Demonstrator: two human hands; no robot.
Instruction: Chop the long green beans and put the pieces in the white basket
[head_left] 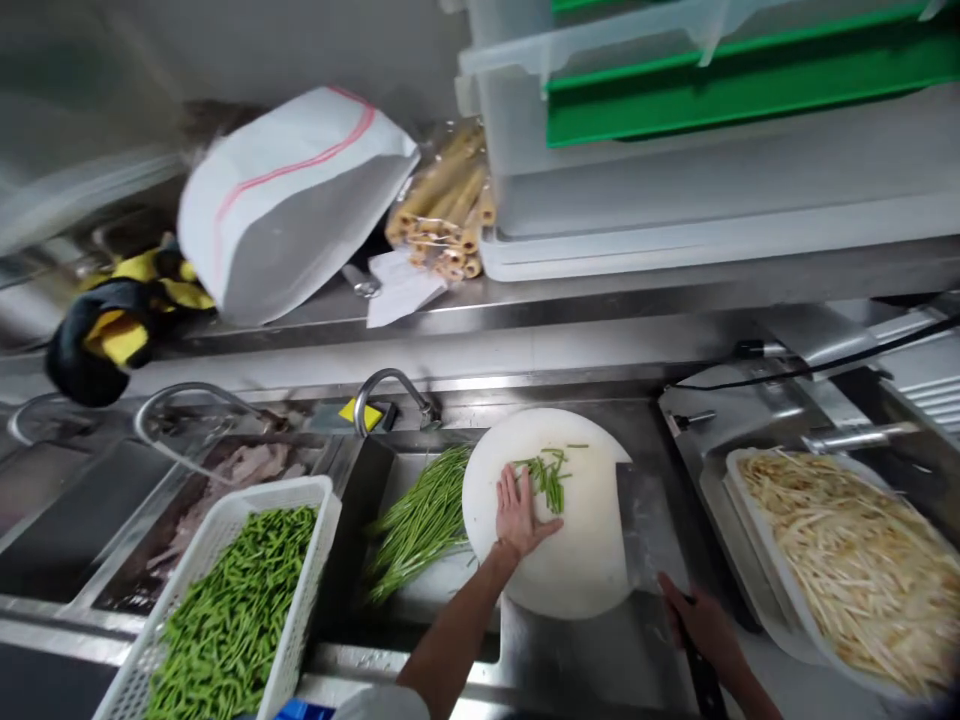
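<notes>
My left hand [519, 515] lies with fingers spread on the round white cutting board [577, 580], at the edge of a few short cut green stalks [551, 485]. My right hand [705, 630] is wrapped around the black handle of a cleaver [652, 530]. Its broad grey blade lies over the right edge of the board, apart from the stalks. Just left of the board, a bundle of long green stalks [431, 515] rests in the sink. A white perforated basket [315, 560] further left is full of cut green pieces [236, 610].
Pale shredded strips fill a white tub [757, 500] on the right. Curved faucets [397, 375] line the back of the sinks. On the shelf above are a white bag [300, 190], bagged tan sticks [450, 200], clear bins [637, 190] and black-yellow gloves [120, 320].
</notes>
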